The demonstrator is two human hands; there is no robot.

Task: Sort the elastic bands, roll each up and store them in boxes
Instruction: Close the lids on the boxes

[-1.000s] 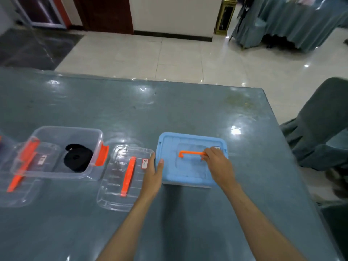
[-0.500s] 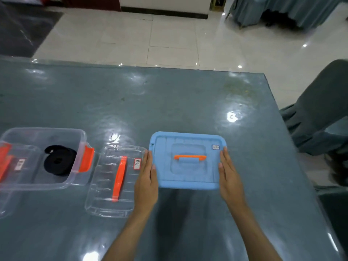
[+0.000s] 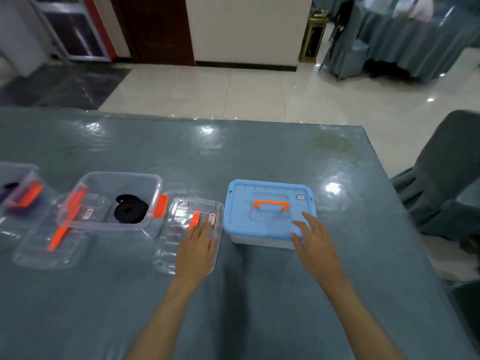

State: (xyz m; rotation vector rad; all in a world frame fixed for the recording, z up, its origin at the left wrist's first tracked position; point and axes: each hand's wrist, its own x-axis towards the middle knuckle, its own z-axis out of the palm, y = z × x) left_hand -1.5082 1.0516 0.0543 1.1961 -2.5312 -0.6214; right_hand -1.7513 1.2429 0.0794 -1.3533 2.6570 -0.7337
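We stretch both bare forearms forward. Our left hand [image 3: 198, 246] lies palm down, fingers straight and together. Our right hand [image 3: 315, 239] hovers palm down, fingers spread and relaxed, thumb out leftward.

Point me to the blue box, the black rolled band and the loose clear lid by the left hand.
blue box [image 3: 241, 211]: head view, left of lid top.
black rolled band [image 3: 131, 212]: head view, coil's middle.
clear lid [image 3: 179, 219]: head view, ribbed upper left.
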